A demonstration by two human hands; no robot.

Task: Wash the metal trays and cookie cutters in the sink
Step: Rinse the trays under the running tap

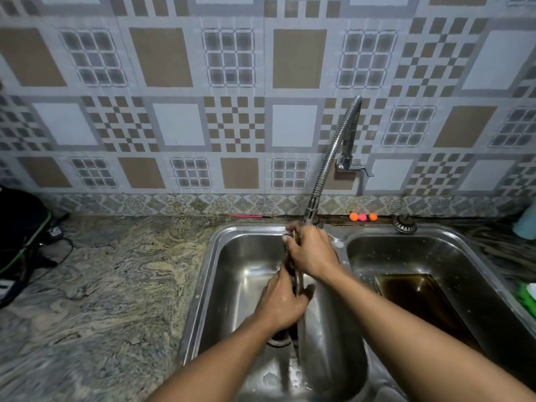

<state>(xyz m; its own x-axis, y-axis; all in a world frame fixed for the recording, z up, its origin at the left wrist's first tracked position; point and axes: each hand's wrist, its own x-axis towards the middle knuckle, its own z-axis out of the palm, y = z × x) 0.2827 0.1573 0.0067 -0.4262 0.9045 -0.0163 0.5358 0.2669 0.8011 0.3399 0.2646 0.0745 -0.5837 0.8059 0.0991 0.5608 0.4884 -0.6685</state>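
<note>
Head view: double sink (203, 274) set in a stone counter (116, 285), both hands working in the left basin (246, 274).
Upright tray (298, 281): metal, stood on edge in the left basin, its top just under the tap (333, 158) spout.
Right hand (313, 250): fingers curled over the tray's top edge, gripping it.
Left hand (282, 303): fingers and thumb wrapped round the lower edge, gripping it.
Step in hand: likely rinsing this tray. Best done by keeping one hand as anchor, sliding the other along the face and rim, and turning the tray so each side passes the spout. Wet metal looks slippery, so a firm hold matters.
Left basin contents: the upright tray, with the drain (280, 339) partly hidden behind the wrist.
Right basin (391, 256) contents: brown tray (420, 303) lying flat. Whether it holds water, cannot tell.
Cookie cutters: none in sight.
</note>
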